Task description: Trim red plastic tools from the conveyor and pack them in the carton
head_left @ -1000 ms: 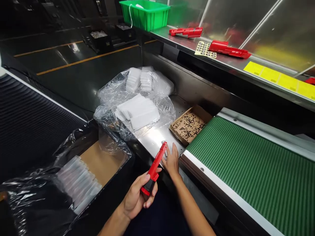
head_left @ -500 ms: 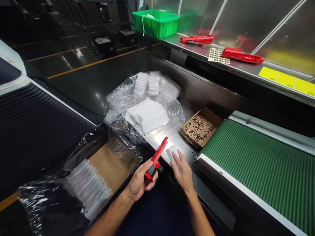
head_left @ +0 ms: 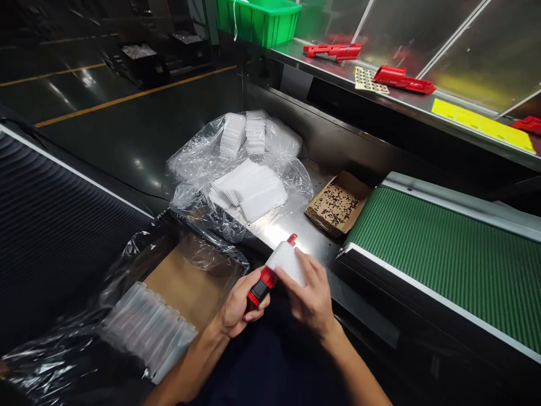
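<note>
The left hand point(head_left: 242, 304) grips the red part point(head_left: 267, 276) at its lower end, thumb along one side and fingers curled round beneath; a black section point(head_left: 259, 290) shows just above the red foot. The right hand point(head_left: 311, 293) pinches a white pouch point(head_left: 284, 259), thumb and fingers drawn in on its near edge. The pouch covers the middle of the red part, whose tip projects beyond the far edge. Whether the part sits inside the pouch or merely behind it cannot be told from this angle. Both items are held above the near edge of the metal bench point(head_left: 316, 241).

On the bench, a fanned stack of white pouches point(head_left: 249, 189) lies on a clear plastic bag point(head_left: 186, 163). A cardboard tray point(head_left: 320, 224) holding scattered small black pieces point(head_left: 336, 203) stands beside the end of a green ribbed belt point(head_left: 443, 254). Left of the bench, a carton point(head_left: 186, 276) edged with black plastic contains a row of translucent sleeves point(head_left: 147, 327). The upper shelf point(head_left: 291, 51) bears a green bin point(head_left: 270, 25), red pieces point(head_left: 333, 52), a sticker sheet point(head_left: 371, 80) and yellow labels point(head_left: 482, 124).
</note>
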The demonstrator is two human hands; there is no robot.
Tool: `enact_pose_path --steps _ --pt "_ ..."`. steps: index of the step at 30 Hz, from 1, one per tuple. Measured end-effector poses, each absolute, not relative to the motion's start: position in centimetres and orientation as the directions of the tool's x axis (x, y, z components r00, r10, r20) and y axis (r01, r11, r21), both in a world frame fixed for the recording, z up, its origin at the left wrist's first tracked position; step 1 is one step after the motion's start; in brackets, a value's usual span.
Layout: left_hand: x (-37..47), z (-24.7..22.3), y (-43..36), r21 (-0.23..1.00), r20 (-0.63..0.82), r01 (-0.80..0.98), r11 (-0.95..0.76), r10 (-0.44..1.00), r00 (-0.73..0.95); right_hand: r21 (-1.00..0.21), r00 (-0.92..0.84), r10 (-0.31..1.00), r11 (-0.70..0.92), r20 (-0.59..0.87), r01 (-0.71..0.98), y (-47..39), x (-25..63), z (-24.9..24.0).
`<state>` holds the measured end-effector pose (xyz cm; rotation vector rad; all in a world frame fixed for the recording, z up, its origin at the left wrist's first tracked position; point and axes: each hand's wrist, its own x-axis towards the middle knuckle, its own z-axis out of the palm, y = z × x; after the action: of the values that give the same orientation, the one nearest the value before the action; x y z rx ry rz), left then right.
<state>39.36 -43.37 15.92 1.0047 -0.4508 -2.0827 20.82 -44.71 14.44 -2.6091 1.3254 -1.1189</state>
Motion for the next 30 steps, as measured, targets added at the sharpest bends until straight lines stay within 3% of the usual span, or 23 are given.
enact_pose_path --steps 7,11,15,18,21,25,27,30 --pt "40.9 16.8 -42.4 0.644 -0.431 0.447 -0.621 -0.777 -0.458 -0.189 0.156 -0.78 -0.332 0.605 -0.924 -47.7 17.0 13.7" --pt "41.1 16.9 -43.0 0.638 -0.471 0.451 -0.624 -0.78 -0.411 -0.297 0.145 -0.725 -0.444 0.673 -0.845 -45.8 19.3 15.2" --pt "41.1 16.5 -43.3 0.598 -0.529 0.466 -0.651 -0.758 -0.381 -0.331 0.331 -0.692 -0.638 0.641 -0.695 -43.2 23.0 16.6" --pt "41.1 16.5 -43.2 0.591 -0.545 0.475 -0.652 -0.757 -0.361 -0.335 0.4 -0.67 -0.693 0.625 -0.638 -42.7 24.2 16.1" --pt "41.4 16.7 -42.8 0.585 -0.514 0.455 -0.671 -0.741 -0.433 -0.269 0.389 -0.671 -0.659 0.631 -0.702 -44.0 23.0 14.8" --pt "41.6 16.8 -42.3 0.613 -0.496 0.414 -0.673 -0.736 -0.461 -0.167 0.249 -0.755 -0.428 0.607 -0.888 -46.4 19.7 13.9" --pt "41.5 16.6 -42.4 0.63 -0.502 0.397 -0.667 -0.741 -0.447 -0.213 0.176 -0.777 -0.371 0.604 -0.904 -46.7 19.0 14.3" --pt "41.2 16.4 -42.8 0.635 -0.52 0.401 -0.66 -0.749 -0.41 -0.324 0.222 -0.761 -0.495 0.609 -0.806 -45.5 20.2 15.4"
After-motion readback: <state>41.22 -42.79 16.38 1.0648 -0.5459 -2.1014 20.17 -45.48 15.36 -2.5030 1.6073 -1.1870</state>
